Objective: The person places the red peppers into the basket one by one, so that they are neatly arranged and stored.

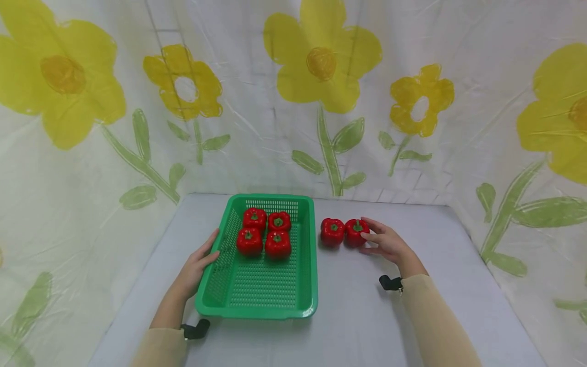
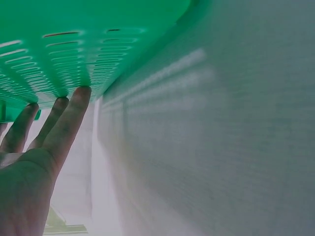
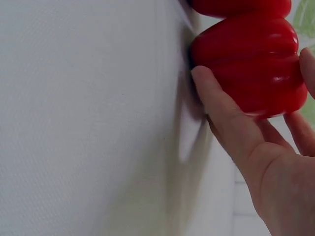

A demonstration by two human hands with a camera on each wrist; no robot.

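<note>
My left hand (image 1: 198, 264) holds the left side of a green plastic basket (image 1: 313, 265). The thumb lies over the rim, while straight fingers (image 2: 66, 120) touch the slotted outer wall in the left wrist view. Inside the basket several red bell peppers (image 1: 278, 244) are grouped toward the back. Two more sit side by side on the table, right of the basket. Around the nearer side of the rightmost bell pepper (image 1: 354, 235) my right hand (image 1: 387, 245) spreads its fingers. In the right wrist view, fingertips lie at opposite sides of this bell pepper (image 3: 251, 64).
The other loose bell pepper (image 1: 332, 232) stands between the basket and the rightmost one. A pale table (image 1: 357, 326) bears everything. Behind it and along both sides hangs a white curtain (image 1: 247, 148) with yellow flowers. A dark camera band (image 1: 390, 283) circles the right wrist.
</note>
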